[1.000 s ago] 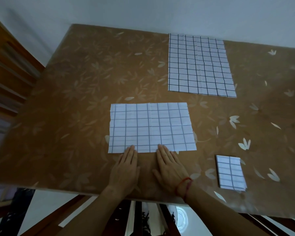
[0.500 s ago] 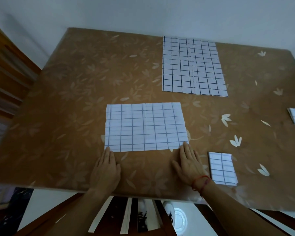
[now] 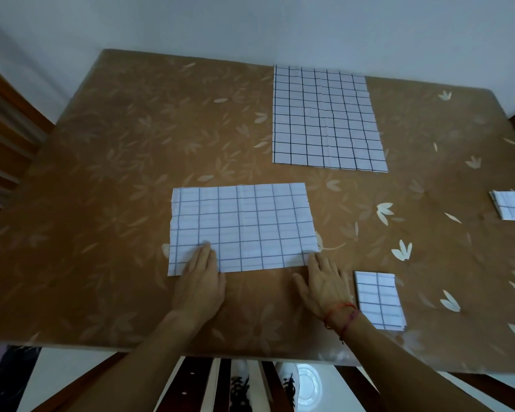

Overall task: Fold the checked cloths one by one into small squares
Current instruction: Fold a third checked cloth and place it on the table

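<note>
The white blue-checked cloth (image 3: 244, 227) is pinned at its near edge by the flat left hand (image 3: 201, 282) and flat right hand (image 3: 324, 285); edges should be matched before creasing.

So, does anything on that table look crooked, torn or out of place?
Nothing really stands out. The near cloth is creased with a wavy left edge, but lies flat. The far cloth and both folded squares lie tidy on the table.
</note>
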